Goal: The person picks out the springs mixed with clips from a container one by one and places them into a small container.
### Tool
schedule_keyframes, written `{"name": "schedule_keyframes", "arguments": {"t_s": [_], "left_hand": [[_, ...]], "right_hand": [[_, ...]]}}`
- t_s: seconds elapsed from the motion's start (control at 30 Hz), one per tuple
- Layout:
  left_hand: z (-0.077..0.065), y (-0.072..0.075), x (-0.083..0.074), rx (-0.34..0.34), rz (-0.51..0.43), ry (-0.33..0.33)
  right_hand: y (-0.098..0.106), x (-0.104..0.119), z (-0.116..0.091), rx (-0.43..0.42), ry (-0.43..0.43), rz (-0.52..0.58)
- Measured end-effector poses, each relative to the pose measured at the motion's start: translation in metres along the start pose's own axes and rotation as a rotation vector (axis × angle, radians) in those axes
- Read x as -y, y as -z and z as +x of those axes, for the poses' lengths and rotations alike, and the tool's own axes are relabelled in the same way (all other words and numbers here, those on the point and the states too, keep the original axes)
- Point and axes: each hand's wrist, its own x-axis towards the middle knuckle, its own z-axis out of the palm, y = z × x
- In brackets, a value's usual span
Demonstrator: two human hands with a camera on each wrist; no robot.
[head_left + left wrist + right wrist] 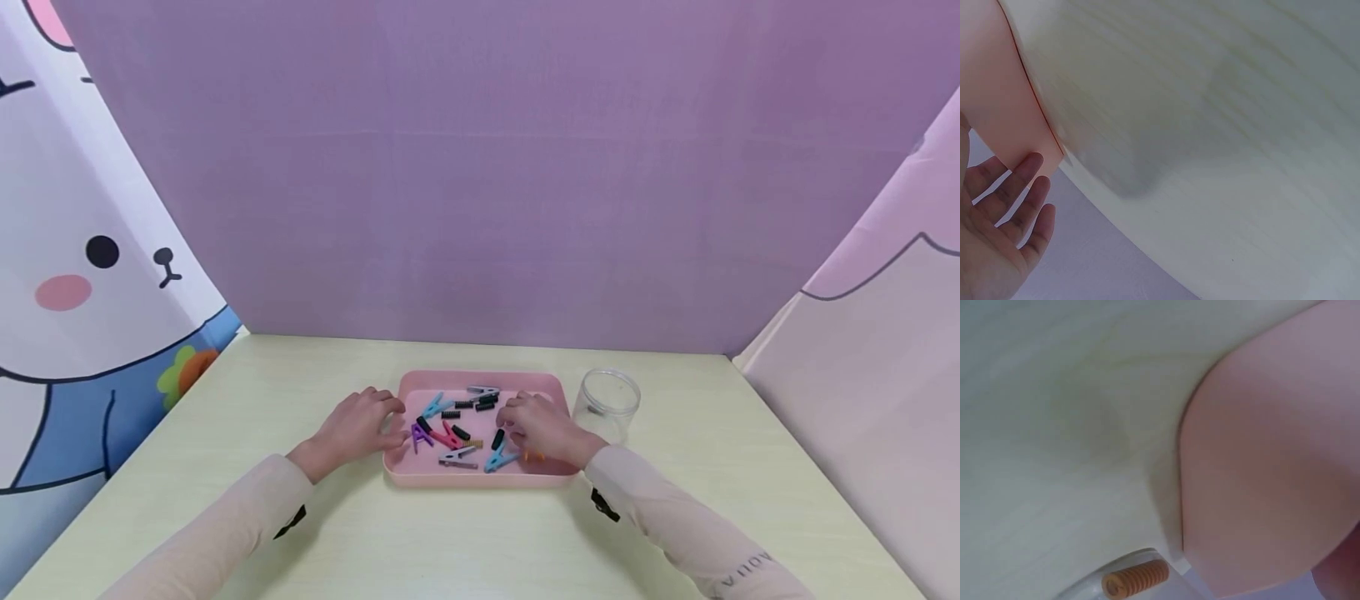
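Observation:
A pink tray (480,481) holds spring clips and small ribbed cylinders. My left hand (358,423) is at the tray's left rim, fingers spread and slightly bent, holding nothing; a purple clip (420,437) lies near its thumb. My right hand (542,423) reaches down into the tray's right side. Its fingertips point at the tray floor, and what they touch is hidden. A blue clip with black tips (500,460) lies just left of it, and orange bits (534,457) show below it. A red clip (447,437), another blue clip (435,407) and black ribbed cylinders (451,414) lie further left.
A clear jar (609,400) stands right of the tray, close to my right wrist. In the right wrist view an orange ribbed cylinder (1135,579) lies in it. The pale tabletop (465,542) runs back to a purple wall (480,208).

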Motion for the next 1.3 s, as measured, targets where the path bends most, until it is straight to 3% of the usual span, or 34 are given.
{"name": "schedule_keyframes", "arguments": {"t_s": [0.37,1.1,1.3], "left_hand": [[0.0009,-0.0008,0.0014,0.012,0.002,0.009],[0.0003,-0.0004,0.0032,-0.004,0.008,-0.013],[0.0003,-0.0006,0.0031,-0.009,0.009,-0.018]], "right_hand": [[-0.0012,0.0014,0.0037,0.081,-0.006,0.027],[-0.0039,-0.0007,0.0091,0.08,0.004,-0.037],[-0.003,0.0,0.0083,0.038,0.029,-0.066]]}}
